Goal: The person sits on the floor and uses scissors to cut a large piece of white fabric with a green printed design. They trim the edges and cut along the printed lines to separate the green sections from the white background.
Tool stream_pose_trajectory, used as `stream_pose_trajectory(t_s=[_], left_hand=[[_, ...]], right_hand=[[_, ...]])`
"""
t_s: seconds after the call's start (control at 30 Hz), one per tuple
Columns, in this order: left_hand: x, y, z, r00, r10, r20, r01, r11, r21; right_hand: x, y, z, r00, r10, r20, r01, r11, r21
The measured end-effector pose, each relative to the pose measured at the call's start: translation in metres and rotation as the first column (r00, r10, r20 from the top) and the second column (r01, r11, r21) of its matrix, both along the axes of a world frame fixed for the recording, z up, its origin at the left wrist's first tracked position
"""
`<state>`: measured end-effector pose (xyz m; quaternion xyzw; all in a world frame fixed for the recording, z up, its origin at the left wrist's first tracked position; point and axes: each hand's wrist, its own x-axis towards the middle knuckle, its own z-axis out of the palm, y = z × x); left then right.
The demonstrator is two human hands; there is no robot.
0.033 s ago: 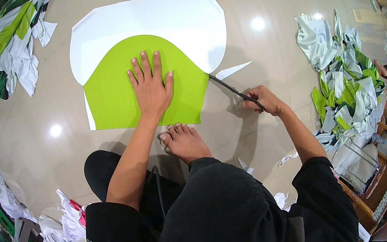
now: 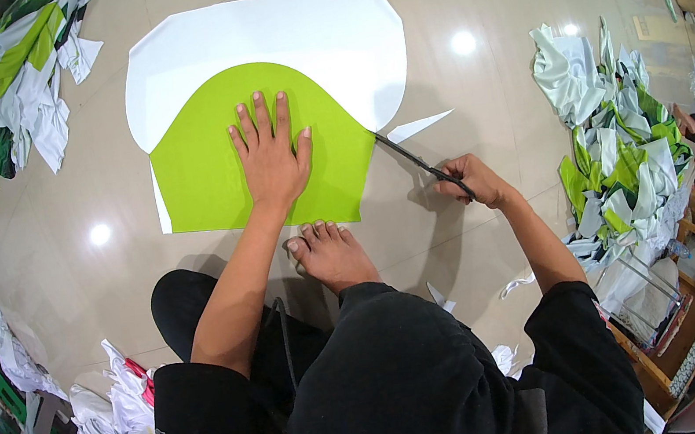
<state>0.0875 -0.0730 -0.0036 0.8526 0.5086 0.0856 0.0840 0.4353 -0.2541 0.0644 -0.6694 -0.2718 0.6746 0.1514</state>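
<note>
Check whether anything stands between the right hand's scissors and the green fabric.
Nothing visible does: the scissors in the right hand reach the green fabric at its right corner; a white sliver lies beside them.

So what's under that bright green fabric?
White fabric shows past the curved top of the green fabric and along its left side. Whatever lies beneath the middle is covered; I can't tell how far the white extends.
</note>
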Motion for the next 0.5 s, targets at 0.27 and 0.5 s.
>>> stream_pose_trajectory(t_s=[0.27,0.5], left_hand=[[0.000,0.000,0.001,1.000,0.000,-0.003,0.000,1.000,-0.004],[0.000,0.000,0.001,1.000,0.004,-0.005,-0.004,1.000,-0.006]], right_hand=[[-0.010,-0.009,-0.006,1.000,-0.025,0.010,0.025,1.000,0.008],[-0.021,-0.006,-0.007,0.999,-0.054,0.007,0.054,0.998,0.023]])
